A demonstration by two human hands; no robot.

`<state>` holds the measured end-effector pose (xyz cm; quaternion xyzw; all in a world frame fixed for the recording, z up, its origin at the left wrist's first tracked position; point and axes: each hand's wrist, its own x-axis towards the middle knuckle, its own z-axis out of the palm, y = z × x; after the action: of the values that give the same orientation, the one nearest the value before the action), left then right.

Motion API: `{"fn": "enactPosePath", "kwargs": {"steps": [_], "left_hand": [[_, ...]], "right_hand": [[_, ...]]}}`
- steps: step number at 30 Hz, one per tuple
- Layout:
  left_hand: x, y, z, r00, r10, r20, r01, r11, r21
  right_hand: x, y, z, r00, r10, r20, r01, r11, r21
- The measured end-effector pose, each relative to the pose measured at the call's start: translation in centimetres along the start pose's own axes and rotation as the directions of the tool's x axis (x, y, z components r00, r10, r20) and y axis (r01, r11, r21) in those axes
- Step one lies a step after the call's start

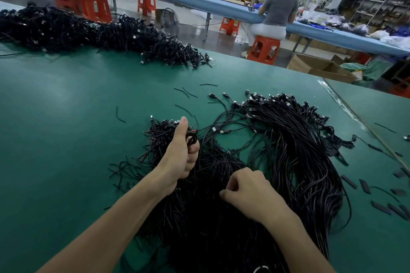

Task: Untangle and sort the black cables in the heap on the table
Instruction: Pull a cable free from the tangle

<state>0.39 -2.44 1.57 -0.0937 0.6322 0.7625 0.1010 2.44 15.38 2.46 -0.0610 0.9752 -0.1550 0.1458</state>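
Observation:
A big heap of black cables [221, 224] lies on the green table [66, 128] right in front of me. My left hand [180, 157] grips a bundle of cables [192, 137] from the heap's left part, thumb pointing up. My right hand [248, 188] rests on the heap's middle with fingers curled, pinching thin strands. To the right, a combed sheaf of cables [295, 139] fans out with its USB plugs [273, 101] pointing away from me.
A second long pile of black cables [93, 31] runs along the table's far left. Short black ties [187, 92] and flat black sleeves [381, 206] lie scattered on the table. Beyond the table a person sits on an orange stool [263, 50] by a cardboard box [319, 67].

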Motion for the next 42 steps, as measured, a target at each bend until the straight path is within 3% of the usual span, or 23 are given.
{"fn": "enactPosePath", "kwargs": {"steps": [6, 12, 15, 18, 21, 23, 26, 29, 34, 38, 42], "left_hand": [[-0.1, 0.5, 0.1, 1.000, -0.003, -0.008, 0.003, 1.000, -0.002], [-0.5, 0.5, 0.0, 0.998, 0.041, -0.045, -0.039, 0.999, 0.038], [-0.7, 0.4, 0.1, 0.995, 0.079, -0.065, -0.074, 0.995, 0.069], [-1.0, 0.4, 0.7, 0.989, 0.125, -0.080, -0.115, 0.986, 0.124], [-1.7, 0.9, 1.2, 0.986, 0.161, -0.042, -0.151, 0.971, 0.185], [-2.2, 1.3, 1.7, 0.988, 0.145, 0.055, -0.153, 0.967, 0.206], [-3.1, 1.8, 2.3, 0.974, 0.078, 0.212, -0.108, 0.985, 0.133], [-3.5, 2.2, 2.6, 0.954, 0.079, 0.290, -0.080, 0.997, -0.008], [-3.7, 2.5, 2.0, 0.921, 0.297, 0.253, -0.261, 0.951, -0.169], [-3.3, 2.5, 1.6, 0.917, 0.295, 0.269, -0.250, 0.950, -0.189], [-3.1, 2.1, 1.6, 0.917, 0.326, 0.230, -0.281, 0.937, -0.209]], "right_hand": [[0.0, -0.6, -0.3, 0.999, 0.008, 0.054, -0.008, 1.000, -0.008], [-0.4, -0.2, -1.8, 0.998, -0.060, 0.034, 0.056, 0.991, 0.119], [-0.7, 0.2, -2.8, 0.994, -0.066, -0.083, 0.084, 0.969, 0.234], [-0.8, 0.3, -3.9, 0.933, -0.059, -0.356, 0.188, 0.921, 0.341], [-0.7, -0.4, -4.2, 0.740, 0.030, -0.672, 0.392, 0.793, 0.467], [-0.8, -1.4, -3.8, 0.662, 0.129, -0.739, 0.530, 0.616, 0.583], [-1.0, -3.2, -2.7, 0.648, 0.199, -0.735, 0.642, 0.376, 0.668], [-1.5, -4.4, -1.8, 0.652, 0.168, -0.739, 0.677, 0.309, 0.668], [-2.7, -4.4, -1.4, 0.747, -0.001, -0.664, 0.620, 0.360, 0.697], [-3.3, -4.1, -2.3, 0.744, -0.173, -0.645, 0.645, 0.438, 0.627], [-3.4, -3.9, -2.8, 0.784, -0.171, -0.597, 0.571, 0.577, 0.584]]}}
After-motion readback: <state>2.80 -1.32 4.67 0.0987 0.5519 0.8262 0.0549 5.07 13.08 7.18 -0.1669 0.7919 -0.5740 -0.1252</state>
